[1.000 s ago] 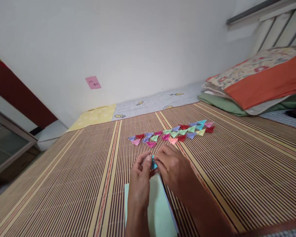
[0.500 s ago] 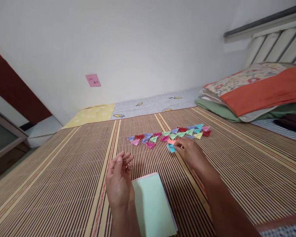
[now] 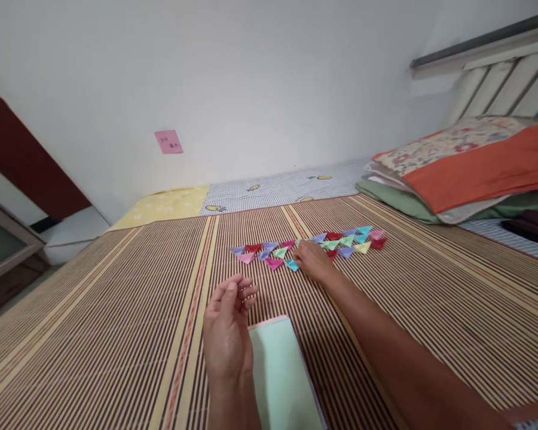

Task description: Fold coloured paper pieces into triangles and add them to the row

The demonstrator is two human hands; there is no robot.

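Several small folded paper triangles in many colours lie in uneven rows on the striped mat (image 3: 130,310). My right hand (image 3: 314,261) reaches in among them, its fingers closed and pointing down; whatever they hold is hidden. Just left of those fingertips lies a cyan paper triangle (image 3: 292,264), with a magenta paper triangle (image 3: 274,263) beyond it to the left. My left hand (image 3: 229,322) hovers palm up, open, fingers loosely curled with nothing in them. Beside its wrist is a stack of pale green paper (image 3: 281,370), with pink and bluish edges showing underneath.
A pink note (image 3: 168,142) is stuck to the white wall at the back. Folded bedding with an orange and floral cover (image 3: 475,161) is piled at the right, near a white radiator (image 3: 511,83). Yellow cloth (image 3: 165,206) borders the mat's far left edge.
My right hand has moved left along the rows, and the cyan triangle now lies further left, beside the magenta one. My left hand has shifted slightly right.
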